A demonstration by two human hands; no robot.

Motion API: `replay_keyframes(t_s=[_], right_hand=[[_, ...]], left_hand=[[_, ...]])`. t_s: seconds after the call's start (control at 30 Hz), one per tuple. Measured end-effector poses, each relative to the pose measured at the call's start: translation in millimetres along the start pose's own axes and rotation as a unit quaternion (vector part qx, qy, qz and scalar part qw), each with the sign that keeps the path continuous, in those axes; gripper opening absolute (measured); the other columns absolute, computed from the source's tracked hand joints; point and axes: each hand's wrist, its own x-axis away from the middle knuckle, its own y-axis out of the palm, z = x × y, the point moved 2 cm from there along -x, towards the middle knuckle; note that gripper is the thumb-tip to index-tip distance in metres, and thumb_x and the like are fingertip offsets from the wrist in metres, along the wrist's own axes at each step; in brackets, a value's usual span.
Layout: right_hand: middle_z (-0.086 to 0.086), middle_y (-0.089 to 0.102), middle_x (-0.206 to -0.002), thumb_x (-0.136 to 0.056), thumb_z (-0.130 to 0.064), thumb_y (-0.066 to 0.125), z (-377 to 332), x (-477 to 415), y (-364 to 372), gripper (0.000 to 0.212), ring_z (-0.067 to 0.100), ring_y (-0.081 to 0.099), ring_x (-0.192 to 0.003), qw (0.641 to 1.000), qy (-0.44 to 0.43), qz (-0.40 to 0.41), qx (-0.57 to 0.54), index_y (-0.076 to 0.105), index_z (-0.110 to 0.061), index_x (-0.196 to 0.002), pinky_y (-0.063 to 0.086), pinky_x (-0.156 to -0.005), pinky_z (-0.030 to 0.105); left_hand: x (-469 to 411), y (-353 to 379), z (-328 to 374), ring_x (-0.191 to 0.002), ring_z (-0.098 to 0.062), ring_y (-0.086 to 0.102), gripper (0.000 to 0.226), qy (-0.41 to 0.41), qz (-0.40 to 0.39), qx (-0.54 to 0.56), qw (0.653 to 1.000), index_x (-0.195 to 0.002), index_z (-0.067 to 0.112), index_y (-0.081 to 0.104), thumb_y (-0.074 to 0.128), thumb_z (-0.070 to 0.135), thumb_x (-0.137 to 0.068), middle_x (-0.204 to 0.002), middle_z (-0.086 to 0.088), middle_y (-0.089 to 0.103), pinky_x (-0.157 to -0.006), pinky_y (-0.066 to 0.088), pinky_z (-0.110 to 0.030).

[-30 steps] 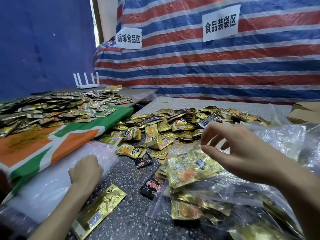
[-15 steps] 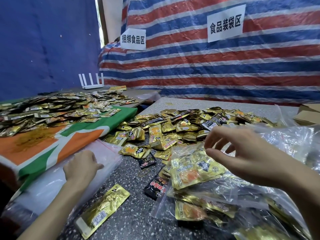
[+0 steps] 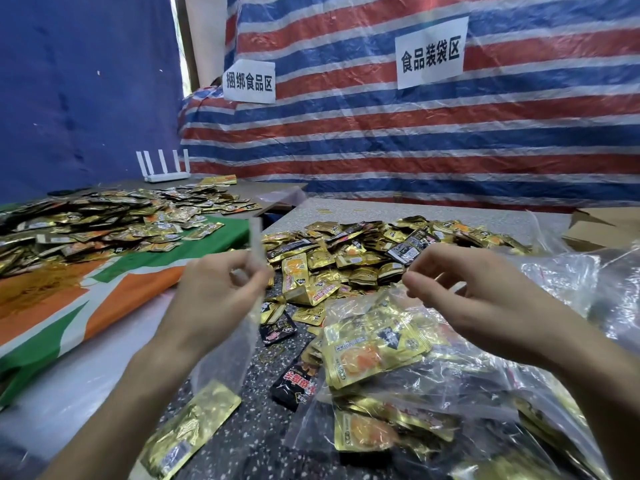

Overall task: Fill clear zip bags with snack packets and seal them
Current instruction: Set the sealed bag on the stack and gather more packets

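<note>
Striped tarp (image 3: 381, 140), speckled table (image 3: 263, 420), pinched zip bag (image 3: 239, 344)

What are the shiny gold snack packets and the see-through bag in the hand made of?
The gold snack packets look like metallised foil film: they are mirror-bright and crinkled. The clear zip bag that the left hand holds looks like thin soft plastic: the table shows through it, and it hangs limp.

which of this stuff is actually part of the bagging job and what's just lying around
Job:
left hand, pinching the empty zip bag
right hand, holding nothing
packet pile
filled bags

Lying about:
router
cardboard box
wall signs
</note>
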Motion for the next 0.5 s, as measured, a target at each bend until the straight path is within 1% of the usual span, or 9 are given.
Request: replay_keyframes(t_s=[0.03,0.07,0.13,0.2,0.27,0.33,0.4,0.43,0.5], right_hand=[[-0.009,0.071,-0.079,-0.081,-0.065,0.046,0,-1,-1,0.044,0.005,0.066,-0.075,0.999,0.007,0.01,-0.03,0.068,-0.028,-0.087,0.055,-0.063,0.028],[-0.007,0.072,-0.078,-0.079,-0.068,0.043,0,-2,-2,0.051,0.007,0.067,-0.071,0.997,0.019,0.02,-0.067,0.069,-0.024,-0.085,0.053,-0.059,0.026],[-0.001,0.073,-0.074,-0.076,-0.073,0.042,1,-3,-4,0.064,0.011,0.067,-0.062,0.985,0.068,0.033,-0.155,0.07,-0.017,-0.082,0.05,-0.053,0.025],[0.007,0.071,-0.068,-0.071,-0.076,0.043,1,-3,-7,0.071,0.017,0.063,-0.055,0.963,0.121,0.033,-0.24,0.07,-0.01,-0.076,0.048,-0.047,0.023],[0.011,0.069,-0.064,-0.069,-0.076,0.048,-1,-2,-8,0.07,0.018,0.061,-0.051,0.949,0.154,0.019,-0.274,0.07,-0.009,-0.068,0.046,-0.042,0.022],[0.01,0.069,-0.064,-0.076,-0.064,0.059,-1,0,-6,0.057,0.018,0.06,-0.052,0.951,0.166,-0.022,-0.258,0.071,-0.009,-0.068,0.046,-0.042,0.022],[0.008,0.07,-0.064,-0.087,-0.042,0.067,0,2,-5,0.038,0.016,0.061,-0.054,0.957,0.171,-0.052,-0.227,0.073,-0.008,-0.07,0.047,-0.045,0.023],[0.008,0.07,-0.064,-0.091,-0.034,0.067,1,2,-6,0.034,0.015,0.062,-0.054,0.959,0.174,-0.054,-0.217,0.074,-0.008,-0.07,0.047,-0.046,0.023],[0.009,0.07,-0.064,-0.092,-0.037,0.066,4,2,-7,0.037,0.015,0.063,-0.053,0.96,0.189,-0.048,-0.199,0.072,-0.009,-0.068,0.048,-0.047,0.023]], left_hand=[[3,4,19,-0.057,-0.001,0.063,0.021,0.04,-0.007,0.042,0.998,-0.067,0.019,0.067,0.074,0.017,-0.086,-0.062,0.017,0.066,-0.048,0.045,-0.013],[7,8,35,-0.06,0.004,0.061,0.019,0.084,-0.014,0.066,0.994,-0.067,0.017,0.067,0.076,0.014,-0.084,-0.065,0.021,0.065,-0.052,0.044,-0.006],[15,20,60,-0.066,0.009,0.059,0.023,0.159,-0.038,0.105,0.981,-0.065,0.012,0.063,0.079,0.008,-0.081,-0.065,0.021,0.058,-0.055,0.042,-0.002],[22,36,73,-0.076,0.007,0.062,0.031,0.223,-0.074,0.135,0.963,-0.062,0.011,0.056,0.08,0.006,-0.081,-0.082,0.026,0.055,-0.061,0.046,-0.003],[26,51,80,-0.084,0.0,0.065,0.034,0.282,-0.112,0.139,0.943,-0.063,0.015,0.052,0.078,0.008,-0.084,-0.103,0.018,0.061,-0.071,0.052,-0.011],[29,66,81,-0.097,-0.007,0.064,0.031,0.326,-0.145,0.145,0.923,-0.065,0.009,0.053,0.076,0.009,-0.086,-0.111,0.0,0.065,-0.08,0.055,-0.023],[28,76,82,-0.1,-0.018,0.063,0.029,0.352,-0.171,0.149,0.908,-0.067,0.004,0.055,0.075,0.01,-0.087,-0.11,-0.008,0.065,-0.08,0.055,-0.036],[27,80,82,-0.099,-0.025,0.063,0.028,0.358,-0.181,0.152,0.903,-0.067,0.002,0.055,0.075,0.009,-0.087,-0.109,-0.011,0.065,-0.078,0.054,-0.041],[22,85,82,-0.094,-0.032,0.064,0.027,0.37,-0.176,0.149,0.9,-0.068,0.002,0.055,0.075,0.003,-0.084,-0.106,-0.015,0.066,-0.073,0.053,-0.044]])
